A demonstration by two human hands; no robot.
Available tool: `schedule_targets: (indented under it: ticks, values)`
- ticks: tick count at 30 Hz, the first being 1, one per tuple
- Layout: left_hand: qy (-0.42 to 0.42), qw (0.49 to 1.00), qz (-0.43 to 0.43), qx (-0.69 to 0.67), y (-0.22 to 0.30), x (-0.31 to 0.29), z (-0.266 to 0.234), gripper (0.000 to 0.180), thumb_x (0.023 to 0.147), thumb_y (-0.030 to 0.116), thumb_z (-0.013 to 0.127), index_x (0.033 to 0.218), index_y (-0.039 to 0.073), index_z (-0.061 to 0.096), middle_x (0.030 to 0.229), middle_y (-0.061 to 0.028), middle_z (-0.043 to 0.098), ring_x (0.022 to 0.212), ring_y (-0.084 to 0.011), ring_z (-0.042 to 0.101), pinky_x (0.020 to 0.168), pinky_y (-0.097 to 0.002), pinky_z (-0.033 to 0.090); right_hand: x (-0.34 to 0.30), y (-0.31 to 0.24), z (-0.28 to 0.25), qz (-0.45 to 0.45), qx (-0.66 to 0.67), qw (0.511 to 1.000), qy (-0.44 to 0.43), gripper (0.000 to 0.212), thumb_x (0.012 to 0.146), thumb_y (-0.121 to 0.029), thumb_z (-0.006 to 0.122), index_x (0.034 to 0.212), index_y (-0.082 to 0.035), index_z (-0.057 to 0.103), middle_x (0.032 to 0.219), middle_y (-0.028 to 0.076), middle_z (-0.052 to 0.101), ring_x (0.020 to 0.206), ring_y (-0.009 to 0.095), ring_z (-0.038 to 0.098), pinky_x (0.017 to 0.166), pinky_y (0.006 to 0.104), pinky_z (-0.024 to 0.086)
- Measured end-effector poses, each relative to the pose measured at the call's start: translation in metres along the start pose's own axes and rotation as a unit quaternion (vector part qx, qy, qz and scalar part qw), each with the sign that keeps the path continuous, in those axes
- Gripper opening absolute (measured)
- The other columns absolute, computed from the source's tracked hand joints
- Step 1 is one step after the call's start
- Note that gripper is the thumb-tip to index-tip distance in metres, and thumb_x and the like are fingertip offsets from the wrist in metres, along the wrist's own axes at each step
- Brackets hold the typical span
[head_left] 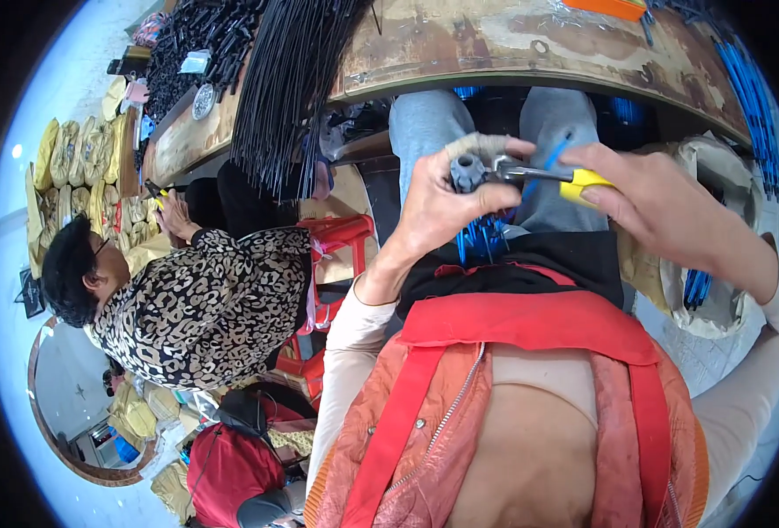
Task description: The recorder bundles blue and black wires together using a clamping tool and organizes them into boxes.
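Observation:
My left hand is closed round a dark grey ridged plastic piece with a round hole in its end. My right hand grips yellow-handled pliers; their metal jaws reach to the grey piece, between the fingers of my left hand. Whether the jaws are closed on anything, I cannot tell. A thin blue strip crosses behind the pliers. Below my left hand, a bunch of blue strips lies over my lap.
Long black strips hang over the edge of a worn wooden table ahead. At left sits another person in a patterned top, beside a red plastic stool. A pale sack holding blue strips stands at right.

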State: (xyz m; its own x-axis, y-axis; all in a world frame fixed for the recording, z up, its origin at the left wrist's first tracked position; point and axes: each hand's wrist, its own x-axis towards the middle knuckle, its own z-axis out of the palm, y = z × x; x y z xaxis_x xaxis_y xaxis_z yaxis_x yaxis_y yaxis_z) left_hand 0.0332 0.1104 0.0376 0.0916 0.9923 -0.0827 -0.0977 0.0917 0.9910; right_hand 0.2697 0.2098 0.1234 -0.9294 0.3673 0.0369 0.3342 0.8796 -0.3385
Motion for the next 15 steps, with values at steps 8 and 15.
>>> schedule_targets:
  ticks: [8,15]
  values:
    - [-0.057,0.996,0.021,-0.063,-0.012,0.003,-0.010,0.048,0.069,0.012,0.086,0.112,0.001,0.067,0.105,-0.0041,0.069,0.093,-0.0094,0.062,0.085,-0.0243,0.049,0.000,-0.009,0.015,0.165,0.242,0.950,-0.109,0.045,0.075,-0.021,0.071,0.112,-0.002,0.052,0.083,0.015,0.057,0.070,0.028,0.058,0.066,0.0371,0.046]
    - [-0.059,0.996,0.059,0.012,-0.019,0.006,-0.017,0.047,0.070,0.017,0.087,0.108,0.003,0.063,0.086,0.0008,0.063,0.078,-0.0070,0.056,0.070,-0.0234,0.047,0.020,0.009,0.014,0.282,0.492,0.777,-0.273,0.050,0.096,-0.049,0.050,0.092,0.001,0.057,0.059,0.007,0.050,0.044,0.018,0.047,0.044,0.0326,0.039]
